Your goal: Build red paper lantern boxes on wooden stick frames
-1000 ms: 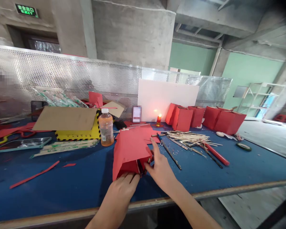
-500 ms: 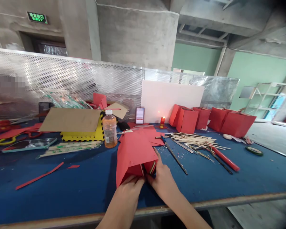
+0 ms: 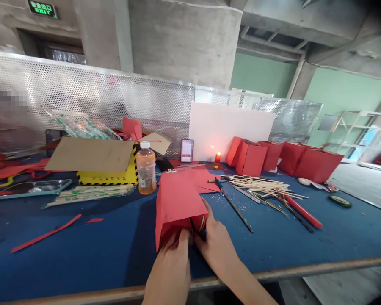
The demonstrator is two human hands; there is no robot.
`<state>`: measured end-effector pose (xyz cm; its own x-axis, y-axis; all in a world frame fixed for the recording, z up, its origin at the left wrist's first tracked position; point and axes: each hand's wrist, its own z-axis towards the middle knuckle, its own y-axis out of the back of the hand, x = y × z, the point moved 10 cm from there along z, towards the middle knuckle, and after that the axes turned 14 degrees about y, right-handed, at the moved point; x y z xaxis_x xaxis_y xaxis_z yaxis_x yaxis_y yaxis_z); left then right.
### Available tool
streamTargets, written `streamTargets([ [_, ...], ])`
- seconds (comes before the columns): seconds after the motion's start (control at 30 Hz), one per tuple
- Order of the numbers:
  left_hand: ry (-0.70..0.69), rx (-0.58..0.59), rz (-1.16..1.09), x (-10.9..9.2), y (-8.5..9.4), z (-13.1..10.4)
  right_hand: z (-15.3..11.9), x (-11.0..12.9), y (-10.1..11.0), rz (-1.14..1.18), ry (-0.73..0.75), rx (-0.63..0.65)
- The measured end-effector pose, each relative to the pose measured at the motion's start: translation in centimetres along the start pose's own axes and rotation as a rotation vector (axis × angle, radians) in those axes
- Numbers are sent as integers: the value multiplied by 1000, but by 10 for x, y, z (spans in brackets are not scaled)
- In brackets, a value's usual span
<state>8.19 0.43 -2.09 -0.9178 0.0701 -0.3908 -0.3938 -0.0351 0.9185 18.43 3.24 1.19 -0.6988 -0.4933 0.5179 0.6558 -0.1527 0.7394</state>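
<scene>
A red paper box (image 3: 180,197) lies on the blue table with its open end toward me. Pale thin sticks show along an inner edge at its right side. My left hand (image 3: 174,250) reaches into the opening, its fingers bent and its fingertips hidden by the paper. My right hand (image 3: 217,237) is closed on the right side of the box, with the index finger stretched along the outer wall and the thumb at the opening. Both hands are close together at this end. Behind the box lie flat sheets of red paper (image 3: 206,180).
A drink bottle (image 3: 146,173) stands just beyond the box, left of it. A lit red candle (image 3: 217,159) burns at the back, near several finished-looking red paper boxes (image 3: 319,163). Loose sticks (image 3: 263,186) and a dark rod (image 3: 236,207) lie right; a yellow box (image 3: 106,177) stands left.
My left hand has pushed a little deeper into the opening, its fingers more bent. The right hand keeps its hold on the paper. The view has shifted slightly.
</scene>
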Motion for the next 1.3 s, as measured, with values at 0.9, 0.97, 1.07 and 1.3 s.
streamTargets([
  [0.9,275,92,-320,10,0,6,-1,-2,-10,-20,-24,18],
  [0.97,273,85,-325,10,0,6,-1,-2,-10,-22,-28,18],
  [1.07,250,64,-345,10,-1,6,-2,-3,-10,-34,-41,31],
  [1.3,231,46,-345,7,2,6,-2,-1,-10,-33,-55,64],
])
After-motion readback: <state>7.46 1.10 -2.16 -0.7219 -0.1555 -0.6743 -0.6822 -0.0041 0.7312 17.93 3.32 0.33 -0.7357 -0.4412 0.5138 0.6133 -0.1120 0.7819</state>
